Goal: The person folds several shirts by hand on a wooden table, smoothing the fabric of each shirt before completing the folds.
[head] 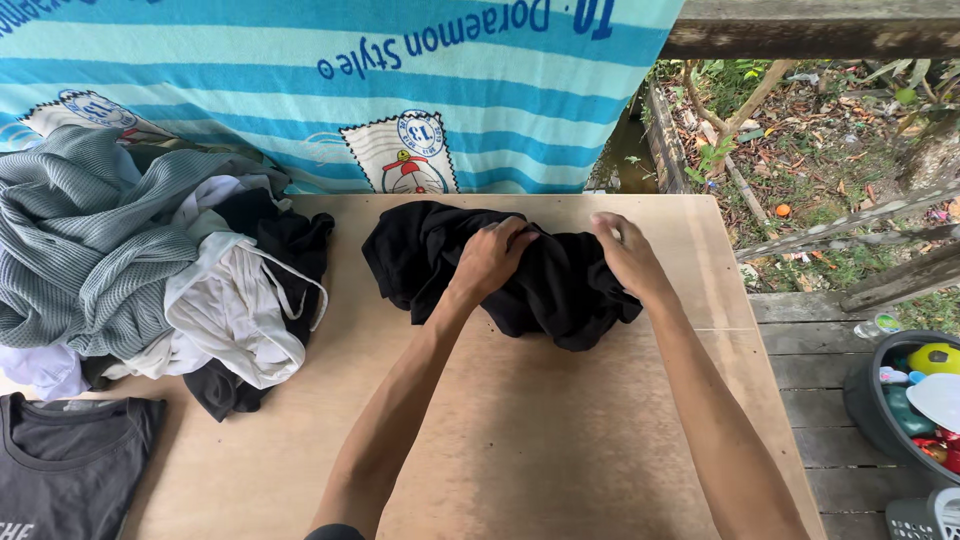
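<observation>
Crumpled black garment (540, 285) lying at the far middle of the plywood table (520, 440), bunched into a loose heap. Left hand (490, 258) pressed down on its centre, fingers curled tight and pinching a fold of the black cloth between thumb and fingertips. Right hand (625, 255) at the right edge of the same heap, fingers bent inward and closed on the fabric there, knuckles up; exact fingertip grip hidden under the hand. Both forearms reaching in from the near edge, well apart at the elbows and closer at the wrists.

To the left, a pile of clothes: grey ribbed knit (90, 240) on top at the far left, white garment (235, 315) spilling towards the near side, further black cloth (290, 250) just beside it, apart from the held piece. Dark grey T-shirt (70, 470) laid flat at the near left corner. Blue striped printed sheet (300, 90) hanging along the far side. Off the table to the right, grey tub (865, 400) of coloured items on wooden planks.
</observation>
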